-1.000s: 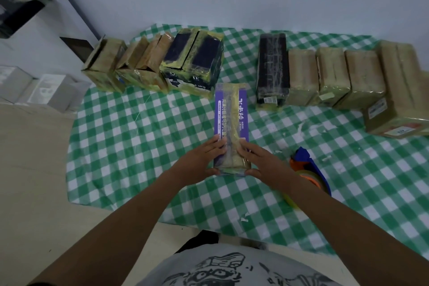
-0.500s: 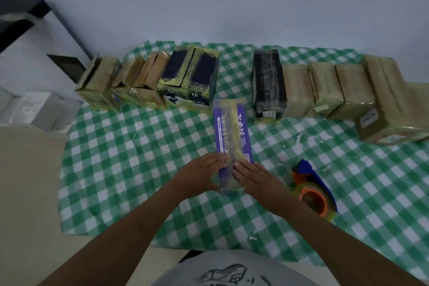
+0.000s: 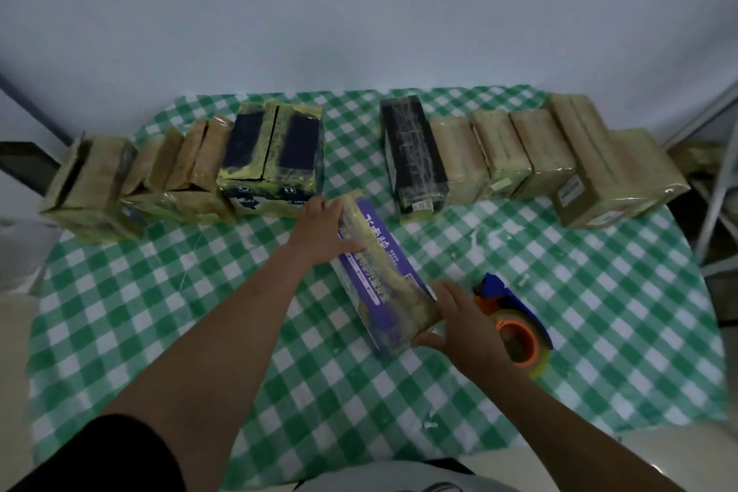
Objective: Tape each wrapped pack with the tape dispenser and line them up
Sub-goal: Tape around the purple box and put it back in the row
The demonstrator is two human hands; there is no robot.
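Pack, a long purple box under glossy yellowish tape, lies slanted on checked tablecloth; left hand grips its far end, right hand clasps its near end, beside blue tape dispenser.

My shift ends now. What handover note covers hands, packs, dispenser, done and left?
Left hand holds the purple pack at its far end; right hand holds its near end.
The pack sits askew, tape along its top.
Tape dispenser lies just right of it, unheld.
Done: taped packs in a row at the back, with a gap.
Left: line this one up.
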